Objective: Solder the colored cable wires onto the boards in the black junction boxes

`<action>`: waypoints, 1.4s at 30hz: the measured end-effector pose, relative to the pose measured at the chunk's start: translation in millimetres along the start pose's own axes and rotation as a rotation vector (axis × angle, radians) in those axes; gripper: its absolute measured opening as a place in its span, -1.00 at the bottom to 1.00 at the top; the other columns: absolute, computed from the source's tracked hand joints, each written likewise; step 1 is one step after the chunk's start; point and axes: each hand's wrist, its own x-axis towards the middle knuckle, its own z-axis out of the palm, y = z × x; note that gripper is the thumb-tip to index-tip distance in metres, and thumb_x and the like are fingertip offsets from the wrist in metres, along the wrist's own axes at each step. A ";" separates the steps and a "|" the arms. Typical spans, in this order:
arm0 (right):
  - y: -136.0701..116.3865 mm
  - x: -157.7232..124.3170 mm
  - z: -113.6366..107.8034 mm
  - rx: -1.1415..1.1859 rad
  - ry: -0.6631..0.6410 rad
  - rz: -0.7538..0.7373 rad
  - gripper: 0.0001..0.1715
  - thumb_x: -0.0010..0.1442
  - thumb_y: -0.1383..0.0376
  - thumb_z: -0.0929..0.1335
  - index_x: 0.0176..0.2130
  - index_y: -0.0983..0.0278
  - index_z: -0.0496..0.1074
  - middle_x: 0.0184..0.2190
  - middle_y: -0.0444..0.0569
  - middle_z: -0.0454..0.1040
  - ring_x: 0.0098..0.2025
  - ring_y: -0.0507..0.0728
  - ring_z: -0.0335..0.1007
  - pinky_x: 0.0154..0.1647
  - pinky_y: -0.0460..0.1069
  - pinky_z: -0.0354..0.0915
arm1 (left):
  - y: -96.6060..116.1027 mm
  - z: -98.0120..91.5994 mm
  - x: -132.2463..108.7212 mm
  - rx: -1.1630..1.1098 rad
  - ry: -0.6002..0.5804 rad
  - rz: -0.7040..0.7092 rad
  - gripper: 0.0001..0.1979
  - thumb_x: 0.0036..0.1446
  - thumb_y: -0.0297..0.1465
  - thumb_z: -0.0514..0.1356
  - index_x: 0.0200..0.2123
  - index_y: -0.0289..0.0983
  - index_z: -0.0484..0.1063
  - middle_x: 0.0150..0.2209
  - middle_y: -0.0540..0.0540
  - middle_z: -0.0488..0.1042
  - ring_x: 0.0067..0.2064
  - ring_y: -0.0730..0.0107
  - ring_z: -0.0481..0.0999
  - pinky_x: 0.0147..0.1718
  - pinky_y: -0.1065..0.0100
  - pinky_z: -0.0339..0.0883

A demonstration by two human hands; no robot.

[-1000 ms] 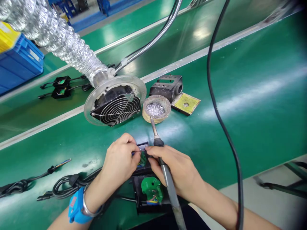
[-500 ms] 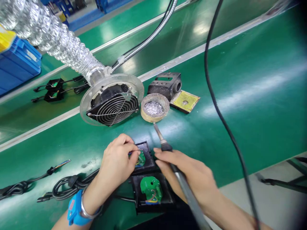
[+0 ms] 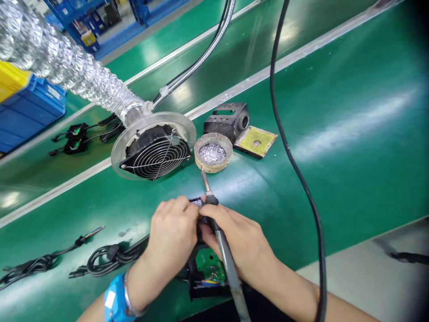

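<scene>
Two hands, head view, meet on near side of extraction fan (image 3: 156,152). Left hand (image 3: 172,232): fingers bunched together, pressed on upper housing (image 3: 196,202), which is mostly hidden. Right hand (image 3: 234,239): fingers clamped pen-style on soldering iron (image 3: 230,270), tip pointing toward fan's right edge. Lower housing (image 3: 209,268) with green board lies farther from fan, under wrists. Solder pot (image 3: 212,152) sits just beside fan's right rim.

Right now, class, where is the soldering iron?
Head view, centre: the soldering iron, in the right hand, points toward the pot beside the extractor fan.
</scene>
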 end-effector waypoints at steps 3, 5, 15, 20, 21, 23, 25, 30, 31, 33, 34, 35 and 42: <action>0.1 0.4 1.4 -0.014 0.005 0.005 -0.76 0.21 0.47 0.26 -0.11 0.24 0.32 -0.26 -0.04 0.54 -0.33 0.07 0.50 -0.29 -0.06 0.42 | -12.4 -2.2 5.0 -0.062 -0.061 -0.027 -0.82 0.25 -0.45 0.10 -0.31 -0.21 0.52 -0.36 -0.05 0.45 -0.32 0.30 0.40 -0.31 0.26 0.22; 0.7 0.2 1.7 -0.010 0.018 0.004 -0.75 0.21 0.47 0.26 -0.10 0.24 0.32 -0.26 -0.04 0.55 -0.33 0.06 0.50 -0.29 -0.07 0.42 | -22.4 -2.5 7.8 -0.109 -0.123 0.018 -0.82 0.24 -0.43 0.13 -0.34 -0.20 0.53 -0.38 -0.04 0.45 -0.30 0.29 0.37 -0.28 0.25 0.21; 5.8 -2.6 1.5 0.019 0.042 0.023 -0.73 0.22 0.45 0.28 -0.06 0.25 0.35 -0.21 -0.02 0.54 -0.29 0.05 0.51 -0.25 -0.07 0.44 | -31.9 2.1 14.9 -0.446 -0.203 -0.051 -0.83 0.08 -0.56 0.16 -0.51 -0.27 0.44 -0.44 0.02 0.34 -0.36 0.45 0.34 -0.37 0.41 0.16; 5.9 -1.7 -1.3 -0.003 0.063 -0.021 -0.73 0.23 0.46 0.29 -0.06 0.27 0.36 -0.21 -0.02 0.56 -0.27 0.06 0.52 -0.22 -0.05 0.44 | -30.9 2.5 12.6 -0.435 -0.190 -0.051 -0.82 0.10 -0.56 0.13 -0.51 -0.27 0.41 -0.42 0.02 0.32 -0.36 0.46 0.36 -0.36 0.41 0.17; 5.1 -2.6 -6.0 0.005 0.074 -0.040 -0.70 0.23 0.48 0.29 -0.04 0.27 0.36 -0.23 -0.03 0.56 -0.28 0.06 0.51 -0.21 -0.04 0.44 | -30.8 3.2 11.9 -0.430 -0.187 -0.049 -0.81 0.11 -0.57 0.12 -0.51 -0.27 0.40 -0.41 0.01 0.33 -0.35 0.46 0.37 -0.35 0.41 0.18; 2.2 -6.1 -20.9 0.048 0.091 -0.053 -0.60 0.21 0.50 0.31 0.04 0.26 0.36 -0.28 -0.06 0.55 -0.33 0.03 0.48 -0.26 -0.05 0.43 | -31.0 4.3 10.7 -0.436 -0.192 -0.042 -0.81 0.12 -0.57 0.11 -0.51 -0.27 0.40 -0.40 0.01 0.34 -0.33 0.45 0.40 -0.33 0.41 0.21; -1.7 -11.0 -40.2 0.089 0.067 -0.020 -0.51 0.20 0.49 0.32 0.11 0.24 0.35 -0.30 -0.05 0.52 -0.36 0.03 0.44 -0.32 -0.06 0.42 | -31.8 5.0 9.7 -0.445 -0.193 -0.035 -0.81 0.13 -0.56 0.12 -0.51 -0.27 0.41 -0.38 0.00 0.36 -0.30 0.43 0.43 -0.30 0.40 0.25; -7.3 -16.9 -65.7 0.128 -0.035 0.030 -0.61 0.16 0.45 0.31 -0.01 0.24 0.44 -0.43 -0.03 0.47 -0.45 0.07 0.40 -0.51 -0.05 0.40 | -33.6 6.4 7.5 -0.477 -0.174 -0.035 -0.81 0.13 -0.57 0.10 -0.48 -0.27 0.42 -0.36 -0.03 0.37 -0.20 0.36 0.50 -0.25 0.39 0.33; -7.1 -16.1 -63.5 0.138 -0.015 0.026 -0.64 0.15 0.45 0.30 -0.05 0.23 0.44 -0.45 -0.05 0.48 -0.49 0.05 0.38 -0.53 -0.05 0.38 | -33.5 6.6 7.2 -0.479 -0.171 -0.034 -0.81 0.13 -0.58 0.10 -0.48 -0.27 0.42 -0.36 -0.03 0.37 -0.19 0.35 0.51 -0.25 0.39 0.34; -5.5 -13.2 -54.6 0.165 0.032 0.022 -0.67 0.14 0.47 0.30 -0.09 0.23 0.42 -0.44 -0.08 0.50 -0.51 0.03 0.36 -0.53 -0.06 0.37 | -33.0 6.9 6.7 -0.475 -0.163 -0.029 -0.80 0.12 -0.59 0.09 -0.48 -0.27 0.42 -0.36 -0.04 0.37 -0.18 0.34 0.51 -0.25 0.38 0.35; -4.3 -11.5 -49.4 0.184 0.045 0.014 -0.68 0.13 0.47 0.29 -0.10 0.24 0.41 -0.42 -0.08 0.51 -0.50 0.02 0.36 -0.51 -0.06 0.38 | -32.6 7.0 6.6 -0.473 -0.160 -0.026 -0.80 0.12 -0.59 0.09 -0.48 -0.27 0.42 -0.36 -0.04 0.38 -0.18 0.34 0.52 -0.25 0.38 0.35; -2.9 -9.7 -44.6 0.203 0.046 0.014 -0.68 0.13 0.47 0.29 -0.10 0.25 0.40 -0.41 -0.08 0.51 -0.50 0.01 0.35 -0.50 -0.07 0.38 | -32.2 7.1 6.5 -0.471 -0.157 -0.023 -0.80 0.11 -0.59 0.09 -0.48 -0.27 0.42 -0.36 -0.04 0.38 -0.18 0.33 0.52 -0.25 0.38 0.36; 3.3 -4.1 -34.9 0.268 -0.001 0.009 -0.70 0.12 0.47 0.30 -0.12 0.29 0.42 -0.45 -0.09 0.46 -0.48 0.00 0.35 -0.47 -0.08 0.36 | -31.0 6.5 7.8 -0.431 -0.184 -0.010 -0.80 0.12 -0.58 0.10 -0.52 -0.28 0.36 -0.37 -0.03 0.35 -0.16 0.31 0.51 -0.26 0.37 0.33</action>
